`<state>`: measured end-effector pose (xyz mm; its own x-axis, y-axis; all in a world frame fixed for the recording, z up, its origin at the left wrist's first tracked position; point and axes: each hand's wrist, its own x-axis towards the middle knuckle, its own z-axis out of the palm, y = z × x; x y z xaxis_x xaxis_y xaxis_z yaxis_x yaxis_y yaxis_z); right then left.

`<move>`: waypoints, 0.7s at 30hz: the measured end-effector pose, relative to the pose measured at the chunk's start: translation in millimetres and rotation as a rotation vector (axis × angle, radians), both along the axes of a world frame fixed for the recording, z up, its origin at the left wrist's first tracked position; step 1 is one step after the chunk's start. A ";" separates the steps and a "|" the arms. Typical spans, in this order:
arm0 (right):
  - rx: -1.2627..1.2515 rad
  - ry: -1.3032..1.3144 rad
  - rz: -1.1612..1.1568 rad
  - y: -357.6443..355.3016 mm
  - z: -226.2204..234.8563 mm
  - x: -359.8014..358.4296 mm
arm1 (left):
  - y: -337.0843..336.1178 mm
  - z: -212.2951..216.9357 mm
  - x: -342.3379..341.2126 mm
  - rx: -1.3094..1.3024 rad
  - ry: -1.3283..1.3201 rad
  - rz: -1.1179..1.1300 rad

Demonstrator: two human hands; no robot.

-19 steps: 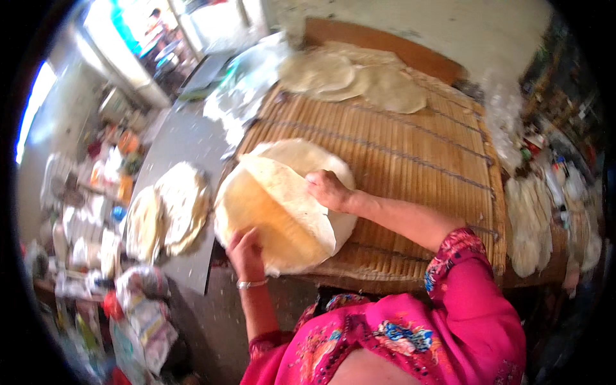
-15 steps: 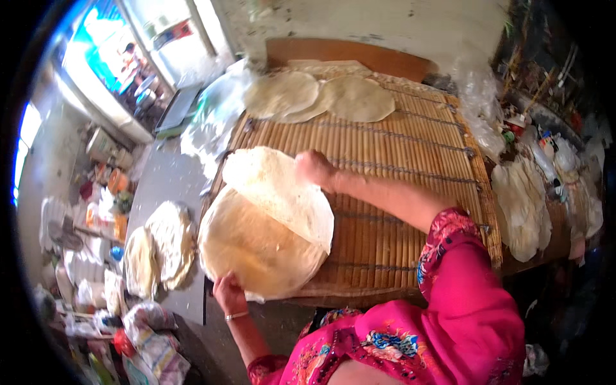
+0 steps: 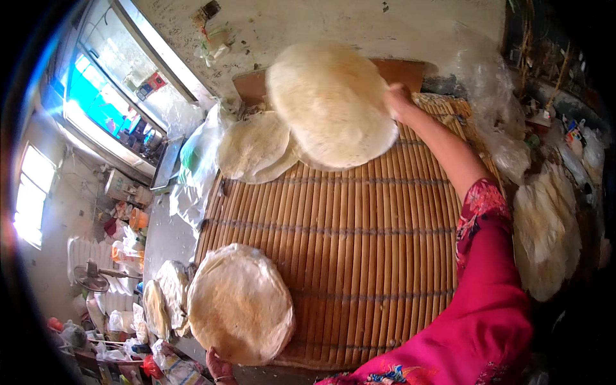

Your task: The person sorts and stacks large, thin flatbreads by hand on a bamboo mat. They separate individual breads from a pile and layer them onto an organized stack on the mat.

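Note:
My right hand [image 3: 400,102] is stretched toward the far side, closed on the right edge of a thin round flatbread [image 3: 330,102]. That sheet hangs blurred over the far part of a bamboo slat mat [image 3: 359,250]. Beneath and beside it, other thin flatbreads [image 3: 252,146] lie overlapping on the mat. At the near left corner rests a pile of round flatbreads [image 3: 240,301]. My left hand [image 3: 219,364] is at the pile's lower edge, its fingers touching the rim and partly hidden; whether they grip it I cannot tell.
Folded flatbreads [image 3: 172,292] lie on a grey table [image 3: 160,224] left of the mat. Clear plastic sheeting [image 3: 199,173] covers the far left corner. More pale sheets [image 3: 547,231] hang at the right. A fan [image 3: 91,277] and bagged clutter stand at far left.
My right hand has lifted the top flatbread off the pile and carried it away to the far side of the mat. My left hand remains by the pile's near edge.

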<state>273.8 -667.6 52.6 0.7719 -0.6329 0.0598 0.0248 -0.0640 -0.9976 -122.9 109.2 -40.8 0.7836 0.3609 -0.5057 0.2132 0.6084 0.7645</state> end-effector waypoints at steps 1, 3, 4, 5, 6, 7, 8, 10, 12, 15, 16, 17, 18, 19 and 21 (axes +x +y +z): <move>0.082 0.007 -0.158 -22.8 -29.6 12.6 | 8.1 0.1 -3.2 0.008 -0.008 0.005; 0.009 0.153 -0.224 -50.4 -80.1 8.6 | 25.6 5.7 -21.2 0.153 0.402 -0.222; 0.012 0.193 -0.232 -62.4 -102.4 8.8 | 15.7 9.7 -21.3 0.167 0.397 -0.212; 0.012 0.233 -0.244 -72.0 -123.1 5.1 | -0.3 13.1 -20.6 0.201 0.363 -0.069; 0.043 0.255 -0.279 -90.0 -150.2 10.3 | -12.8 16.2 -17.3 0.233 0.327 0.071; 0.075 0.284 -0.311 -94.4 -168.4 13.2 | -20.0 20.7 -14.0 0.246 0.328 0.072; 0.089 0.289 -0.312 -101.5 -183.5 16.7 | -26.1 26.0 -10.0 0.020 0.273 -0.001; 0.211 0.386 -0.224 -102.7 -187.0 6.0 | -35.2 36.3 -10.6 -0.440 0.175 -0.138; 0.263 0.274 -0.240 -115.8 -220.3 11.5 | -39.6 41.0 -5.6 -0.913 0.070 -0.282; 0.139 0.195 -0.287 -108.3 -242.0 20.1 | -26.9 41.2 -8.3 -1.138 0.044 -0.338; 0.232 0.213 -0.231 -82.5 -221.9 14.6 | -18.7 41.4 -15.3 -1.122 0.070 -0.320; 0.318 0.224 -0.186 -67.1 -203.5 5.3 | -12.9 40.5 -18.0 -1.028 0.098 -0.287; 0.413 0.225 -0.128 -62.1 -196.4 0.4 | -11.2 38.3 -12.6 -0.904 0.123 -0.242; 0.506 0.230 -0.066 -57.1 -195.2 -2.3 | -10.7 36.7 -7.2 -0.763 0.147 -0.200; 0.483 0.242 -0.088 -43.5 -182.6 -13.3 | -11.6 33.4 -4.5 -0.450 0.189 -0.125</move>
<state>260.5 -711.1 -130.0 0.6707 -0.6069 -0.4263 -0.1942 0.4110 -0.8907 -127.4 97.6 -7.4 0.6865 -0.0165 -0.7269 0.4148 0.8299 0.3730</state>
